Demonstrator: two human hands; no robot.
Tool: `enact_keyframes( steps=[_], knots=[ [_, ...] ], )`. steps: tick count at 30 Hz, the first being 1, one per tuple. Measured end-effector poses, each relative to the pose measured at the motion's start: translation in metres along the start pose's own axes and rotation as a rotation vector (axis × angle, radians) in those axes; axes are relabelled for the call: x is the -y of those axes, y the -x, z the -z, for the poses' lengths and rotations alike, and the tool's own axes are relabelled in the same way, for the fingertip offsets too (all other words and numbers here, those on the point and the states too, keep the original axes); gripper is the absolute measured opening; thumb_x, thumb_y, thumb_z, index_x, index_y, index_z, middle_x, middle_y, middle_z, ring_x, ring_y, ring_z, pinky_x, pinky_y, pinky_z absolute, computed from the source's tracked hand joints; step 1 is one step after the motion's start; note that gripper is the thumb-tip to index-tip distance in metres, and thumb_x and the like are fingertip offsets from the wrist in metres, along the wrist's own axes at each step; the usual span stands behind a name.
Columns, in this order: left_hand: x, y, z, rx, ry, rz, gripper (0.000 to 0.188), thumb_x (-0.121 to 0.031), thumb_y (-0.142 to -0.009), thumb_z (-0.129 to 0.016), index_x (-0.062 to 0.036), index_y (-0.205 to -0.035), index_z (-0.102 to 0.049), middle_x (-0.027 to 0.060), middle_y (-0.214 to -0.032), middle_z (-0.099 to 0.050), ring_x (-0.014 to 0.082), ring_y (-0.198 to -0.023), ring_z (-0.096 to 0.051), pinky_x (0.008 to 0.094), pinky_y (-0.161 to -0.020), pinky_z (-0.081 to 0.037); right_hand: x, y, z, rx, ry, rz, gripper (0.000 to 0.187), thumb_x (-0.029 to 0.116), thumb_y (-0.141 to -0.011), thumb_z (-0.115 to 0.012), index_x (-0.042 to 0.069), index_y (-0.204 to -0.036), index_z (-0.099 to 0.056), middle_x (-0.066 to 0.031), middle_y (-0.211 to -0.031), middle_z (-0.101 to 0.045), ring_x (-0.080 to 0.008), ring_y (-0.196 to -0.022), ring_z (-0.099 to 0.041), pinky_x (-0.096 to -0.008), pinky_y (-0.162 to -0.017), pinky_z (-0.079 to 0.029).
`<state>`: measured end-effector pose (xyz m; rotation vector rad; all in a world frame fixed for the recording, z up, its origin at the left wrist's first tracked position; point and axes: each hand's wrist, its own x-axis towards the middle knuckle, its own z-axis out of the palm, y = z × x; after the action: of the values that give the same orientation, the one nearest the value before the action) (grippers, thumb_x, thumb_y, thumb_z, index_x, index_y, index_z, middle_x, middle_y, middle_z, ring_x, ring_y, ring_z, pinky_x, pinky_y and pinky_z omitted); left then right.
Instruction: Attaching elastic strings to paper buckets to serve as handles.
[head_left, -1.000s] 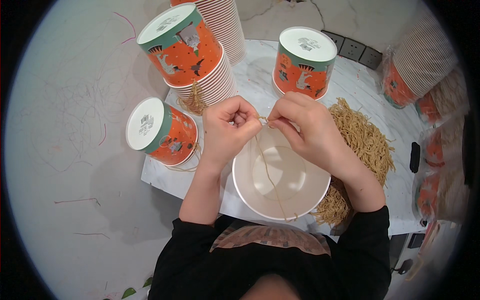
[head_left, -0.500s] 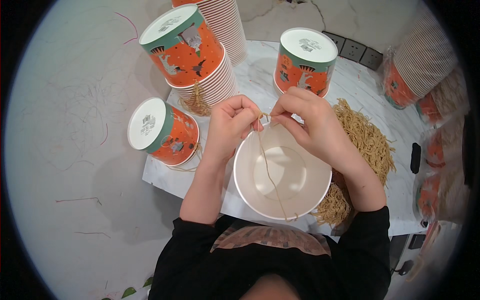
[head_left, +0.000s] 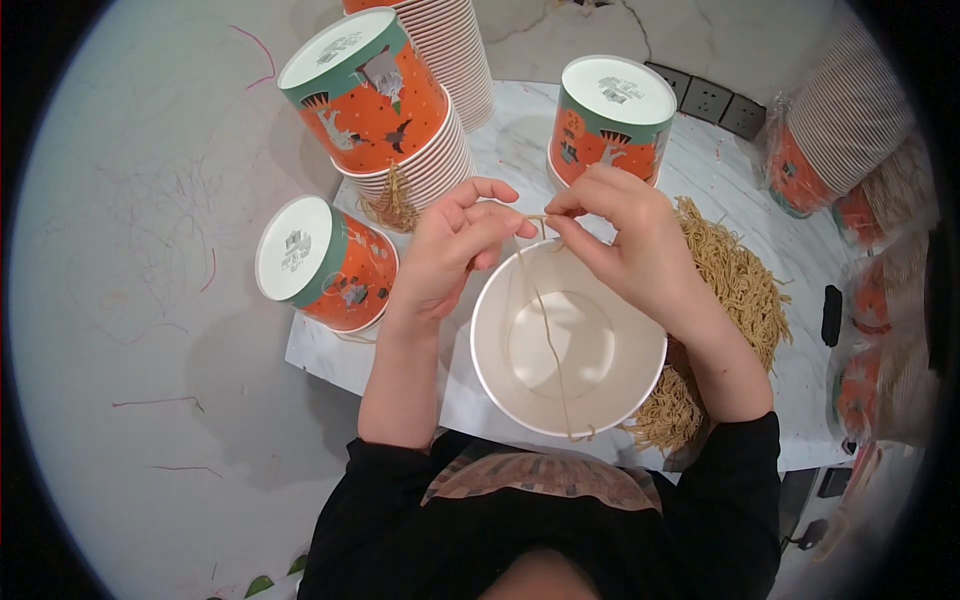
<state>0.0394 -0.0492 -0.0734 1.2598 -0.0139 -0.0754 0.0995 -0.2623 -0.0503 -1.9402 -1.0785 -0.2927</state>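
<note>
A white-lined paper bucket (head_left: 630, 375) stands mouth up in front of me. A tan cord (head_left: 549, 340) runs across its mouth, from the far rim to a small knot at the near rim. Above the far rim, my left hand (head_left: 450, 245) pinches the cord between thumb and a finger, the other fingers loosely bent. Close beside it, my right hand (head_left: 630, 225) grips the same cord in thumb and fingertips. A short stretch of cord spans the gap between the two hands. Whether a knot sits at the far rim is hard to make out.
Tan cords lie heaped (head_left: 735, 280) right of the bucket, with a smaller bundle (head_left: 668, 410) nearer. Upturned orange-and-green buckets stand on the left (head_left: 330, 262), in a tall stack (head_left: 375, 95) and at the back (head_left: 612, 115). Bagged bucket stacks (head_left: 840, 120) line the right. Wall sockets (head_left: 706, 100) are behind.
My left hand has shifted slightly left, and its fingers have loosened and spread a little. The cord between my hands is now stretched level. The bucket has moved slightly right.
</note>
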Motion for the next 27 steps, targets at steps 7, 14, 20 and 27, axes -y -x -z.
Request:
enact_keyframes(
  steps=[7, 14, 20, 27],
  knots=[
    [0.011, -0.006, 0.0, 0.031, 0.19, -0.088, 0.015, -0.002, -0.096, -0.061, -0.0035, -0.111, -0.057, 0.0068, -0.084, -0.07, 0.0015, -0.056, -0.041, 0.0154, -0.052, -0.033, -0.006, -0.003, -0.001, 0.113, -0.244, -0.09, 0.015, 0.01, -0.087, -0.071, 0.0, -0.099, -0.072, -0.0122, -0.09, -0.069, -0.0232, -0.086, -0.071, -0.0331, -0.077, -0.055],
    [0.017, -0.005, -0.014, 0.043, 0.167, -0.133, 0.011, -0.001, -0.096, -0.06, -0.0051, -0.104, -0.055, 0.0096, -0.079, -0.068, 0.0024, -0.056, -0.044, 0.0156, -0.051, -0.034, -0.01, -0.004, -0.001, 0.119, -0.382, -0.155, 0.014, 0.01, -0.086, -0.07, -0.002, -0.092, -0.072, -0.0104, -0.083, -0.069, -0.0177, -0.082, -0.07, -0.0307, -0.076, -0.054],
    [0.022, -0.006, -0.017, 0.074, 0.311, -0.122, 0.015, 0.001, -0.093, -0.061, -0.0081, -0.101, -0.052, 0.0078, -0.078, -0.067, 0.0012, -0.056, -0.042, 0.0155, -0.05, -0.033, -0.014, -0.007, 0.004, 0.161, -0.344, -0.087, 0.013, 0.009, -0.08, -0.069, -0.003, -0.085, -0.068, -0.0091, -0.081, -0.068, -0.0164, -0.077, -0.067, -0.0302, -0.074, -0.053],
    [0.03, -0.01, -0.022, 0.04, 0.521, -0.133, 0.022, 0.003, -0.09, -0.06, -0.0129, -0.096, -0.047, 0.0065, -0.075, -0.062, 0.0021, -0.054, -0.039, 0.0162, -0.05, -0.033, -0.028, -0.006, -0.007, 0.256, -0.655, -0.24, 0.01, 0.008, -0.083, -0.068, -0.002, -0.084, -0.067, -0.0018, -0.079, -0.067, -0.0082, -0.076, -0.062, -0.026, -0.072, -0.051]
  ],
)
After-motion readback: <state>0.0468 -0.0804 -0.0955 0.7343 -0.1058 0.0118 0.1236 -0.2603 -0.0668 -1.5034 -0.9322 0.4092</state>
